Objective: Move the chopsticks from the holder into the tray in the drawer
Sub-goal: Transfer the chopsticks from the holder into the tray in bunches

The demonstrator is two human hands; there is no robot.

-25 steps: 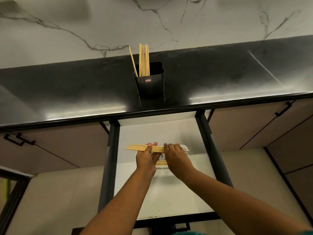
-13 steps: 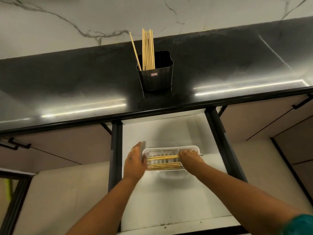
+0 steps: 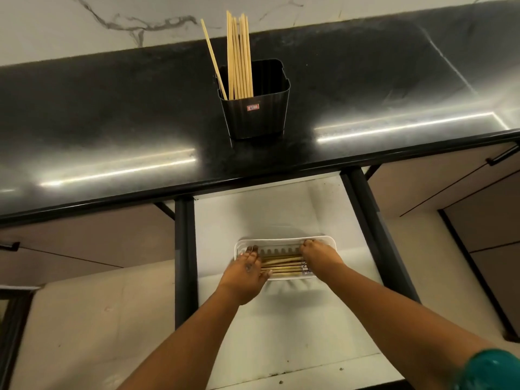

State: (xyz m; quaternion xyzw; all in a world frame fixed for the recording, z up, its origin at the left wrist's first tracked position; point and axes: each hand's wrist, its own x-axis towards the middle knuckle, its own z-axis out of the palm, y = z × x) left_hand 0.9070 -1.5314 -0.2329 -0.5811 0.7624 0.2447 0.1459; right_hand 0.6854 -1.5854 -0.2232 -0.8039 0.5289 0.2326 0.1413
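A white slotted tray (image 3: 281, 240) lies in the open drawer (image 3: 281, 209), with several wooden chopsticks (image 3: 284, 266) flat in it, running left to right. My left hand (image 3: 247, 273) rests on their left ends with its fingers spread. My right hand (image 3: 318, 257) covers their right ends. Its fingers curl down into the tray, and the fingertips are hidden. On the counter behind stands the black holder (image 3: 254, 116), with several more chopsticks (image 3: 239, 54) upright in it, one leaning left.
The glossy black counter (image 3: 112, 130) overhangs the back of the drawer. Dark drawer rails (image 3: 184, 249) run along both sides. Closed cabinet fronts with black handles (image 3: 501, 156) flank the drawer. A marble wall rises behind the counter.
A second ago both hands held a bundle of chopsticks above the tray. The bundle now lies in the tray, and my left hand has moved from beside the tray onto the chopsticks' left ends.
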